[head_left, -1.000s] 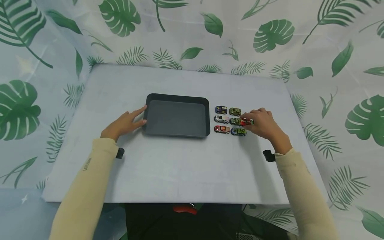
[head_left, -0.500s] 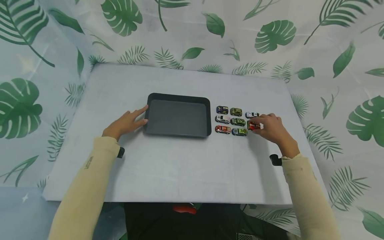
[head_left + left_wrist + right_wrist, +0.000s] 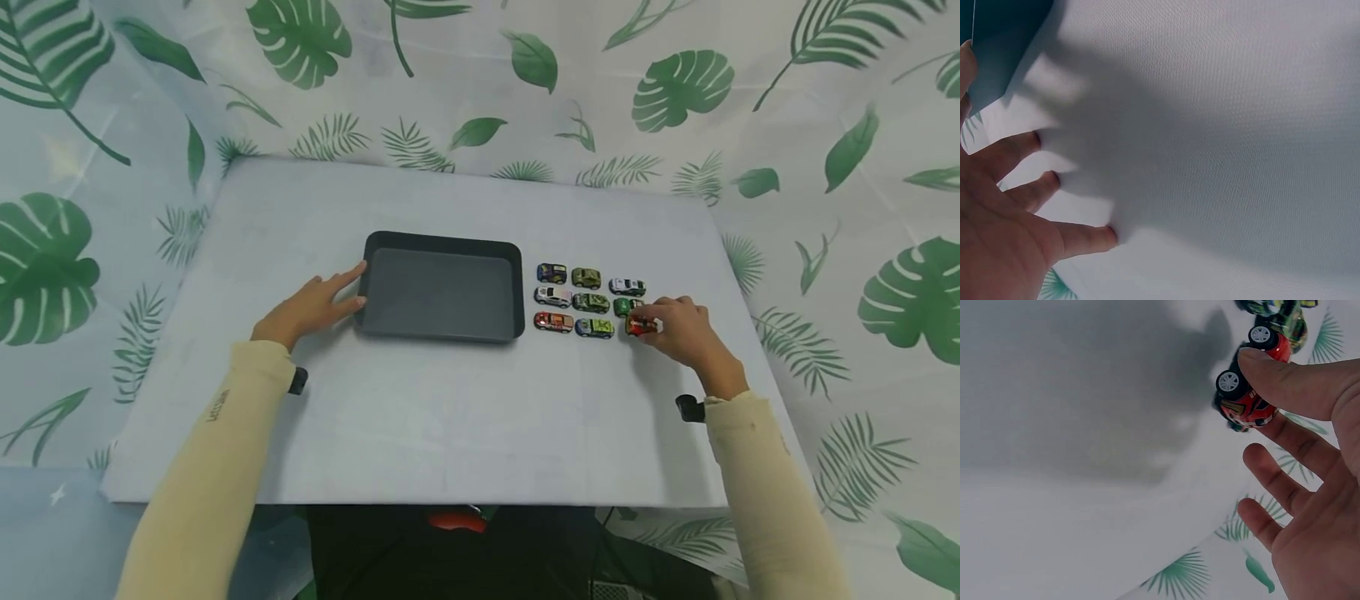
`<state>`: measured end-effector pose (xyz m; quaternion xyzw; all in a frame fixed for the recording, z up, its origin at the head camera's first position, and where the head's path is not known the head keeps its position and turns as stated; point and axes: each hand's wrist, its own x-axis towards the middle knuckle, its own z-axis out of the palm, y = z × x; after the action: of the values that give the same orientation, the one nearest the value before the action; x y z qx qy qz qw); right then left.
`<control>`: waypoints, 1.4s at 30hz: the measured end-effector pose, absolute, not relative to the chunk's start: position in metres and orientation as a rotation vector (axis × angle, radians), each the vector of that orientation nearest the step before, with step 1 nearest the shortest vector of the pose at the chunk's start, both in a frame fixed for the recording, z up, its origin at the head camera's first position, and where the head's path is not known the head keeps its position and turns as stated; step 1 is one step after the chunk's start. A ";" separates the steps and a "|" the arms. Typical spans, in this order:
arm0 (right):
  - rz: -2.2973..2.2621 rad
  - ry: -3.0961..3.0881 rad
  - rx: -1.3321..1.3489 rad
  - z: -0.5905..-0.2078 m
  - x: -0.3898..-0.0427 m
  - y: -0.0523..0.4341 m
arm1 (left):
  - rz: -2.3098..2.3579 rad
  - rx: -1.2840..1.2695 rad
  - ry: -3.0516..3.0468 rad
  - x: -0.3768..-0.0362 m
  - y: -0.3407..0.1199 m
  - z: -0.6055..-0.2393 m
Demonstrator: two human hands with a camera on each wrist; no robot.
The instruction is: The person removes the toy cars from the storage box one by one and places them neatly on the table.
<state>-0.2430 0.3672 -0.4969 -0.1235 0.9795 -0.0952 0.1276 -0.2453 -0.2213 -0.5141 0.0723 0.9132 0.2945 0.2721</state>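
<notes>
In the head view my right hand (image 3: 678, 333) pinches a red toy car (image 3: 641, 325) between thumb and fingers, at the right end of the group of toy cars. A green toy car (image 3: 627, 307), partly hidden by the fingers, sits just behind it. The right wrist view shows the thumb on the side of the red car (image 3: 1250, 403), its wheels facing the camera. My left hand (image 3: 303, 312) lies with fingers spread, thumb and index finger touching the left edge of a dark grey tray (image 3: 442, 335). A corner of that tray (image 3: 1007, 50) appears in the left wrist view.
Left of the red car stand several toy cars in rows, among them a silver one (image 3: 553, 297), an orange-red one (image 3: 553, 322) and a camouflage one (image 3: 591, 302). A white police-style car (image 3: 627, 287) stands behind the green car. The white table (image 3: 450, 425) meets a leaf-patterned cloth.
My right hand has moved right and then slightly nearer to me with the red car. The white car and then the green one have come into view. My left hand stays at the tray.
</notes>
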 end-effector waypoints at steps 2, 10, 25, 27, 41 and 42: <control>-0.282 2.848 -0.359 -0.500 -0.243 0.367 | 0.794 0.189 2.460 -0.245 -0.223 -0.514; -0.288 2.845 -0.361 -0.507 -0.240 0.360 | 0.817 0.186 2.452 -0.243 -0.226 -0.515; -0.231 2.874 -0.371 -0.516 -0.239 0.357 | 0.821 0.197 2.444 -0.246 -0.229 -0.518; -0.227 2.880 -0.370 -0.516 -0.236 0.358 | 0.824 0.207 2.436 -0.246 -0.228 -0.518; -0.254 2.984 -0.420 -0.523 -0.232 0.353 | 0.774 0.184 2.452 -0.248 -0.232 -0.516; -0.260 2.989 -0.421 -0.523 -0.232 0.352 | 0.774 0.182 2.452 -0.248 -0.232 -0.516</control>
<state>-0.2321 0.3521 -0.5234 -0.1387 0.9850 -0.0857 0.0557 -0.2482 -0.2320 -0.5155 0.0678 0.9137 0.2883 0.2781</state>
